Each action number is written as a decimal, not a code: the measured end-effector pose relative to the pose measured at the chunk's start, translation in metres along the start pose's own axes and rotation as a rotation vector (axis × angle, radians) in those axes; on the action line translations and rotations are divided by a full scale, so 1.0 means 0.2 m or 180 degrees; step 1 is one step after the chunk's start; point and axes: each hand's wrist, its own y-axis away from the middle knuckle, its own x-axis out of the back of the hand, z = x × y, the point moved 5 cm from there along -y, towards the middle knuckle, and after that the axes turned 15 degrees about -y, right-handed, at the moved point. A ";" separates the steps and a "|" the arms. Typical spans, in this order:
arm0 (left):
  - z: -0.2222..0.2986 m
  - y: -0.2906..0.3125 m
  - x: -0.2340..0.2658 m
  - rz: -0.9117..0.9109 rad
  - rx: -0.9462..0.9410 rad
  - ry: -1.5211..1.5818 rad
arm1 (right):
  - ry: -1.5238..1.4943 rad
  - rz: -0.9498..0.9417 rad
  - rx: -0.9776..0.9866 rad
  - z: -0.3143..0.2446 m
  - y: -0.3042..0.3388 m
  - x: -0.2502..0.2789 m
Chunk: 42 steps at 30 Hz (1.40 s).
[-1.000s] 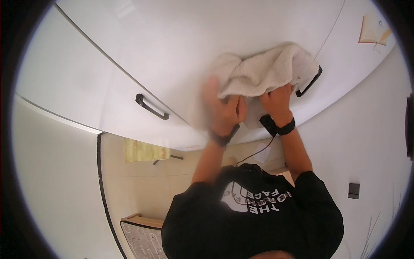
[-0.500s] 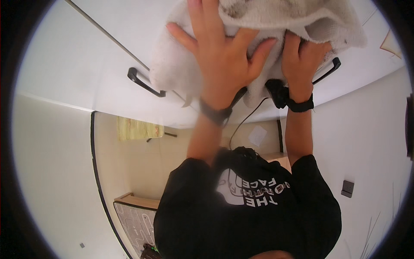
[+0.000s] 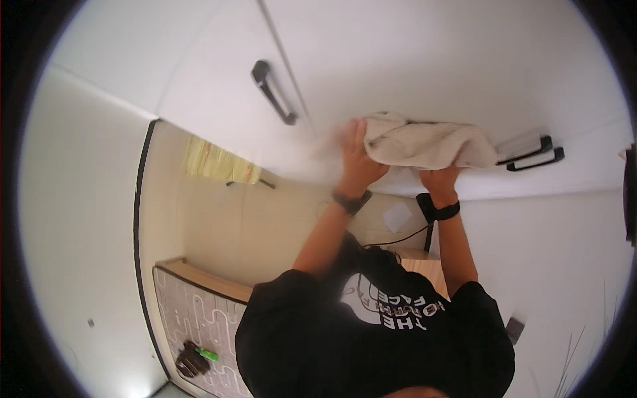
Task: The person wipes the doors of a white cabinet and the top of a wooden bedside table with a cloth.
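Note:
A bunched off-white towel (image 3: 424, 144), with greyish marks along its folds, lies against the white cabinet door (image 3: 411, 66). My left hand (image 3: 361, 162) holds the towel's left end; its fingertips are smeared by motion. At the lower right part of the cloth, my right hand (image 3: 440, 182) is closed on it, with most of its fingers hidden under the folds. Dark bands circle both wrists. To the right of the towel are black door handles (image 3: 536, 159), one partly blurred, and another black handle (image 3: 273, 93) sits to the left.
A thin dark cable (image 3: 405, 240) hangs near my right forearm. Below on the left stand a patterned bed (image 3: 199, 312) with a dark item and a green item on it, and a yellow-covered piece (image 3: 222, 161). A wooden surface (image 3: 424, 270) shows behind my right arm.
Both hands and the towel have moved down and right across the cabinet front. The towel looks more bunched, and my left fingers are no longer spread wide over it. The view has shifted too.

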 end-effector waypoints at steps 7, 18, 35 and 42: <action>0.11 -0.37 0.12 0.0481 0.0078 0.0226 | -0.1005 0.1096 0.0366 -0.10 -0.32 0.31; -0.14 0.17 -0.09 -0.0135 0.0189 0.0296 | 0.0027 -0.0071 -0.0084 -0.04 0.09 -0.05; -1.25 0.34 0.13 -0.1413 -0.1091 -0.0294 | -0.0136 -0.0833 -0.0683 -0.74 0.15 -0.80; -1.48 0.03 0.28 -0.0607 -0.0921 -0.0114 | -0.0861 -0.1968 -0.1996 -0.99 0.03 -0.90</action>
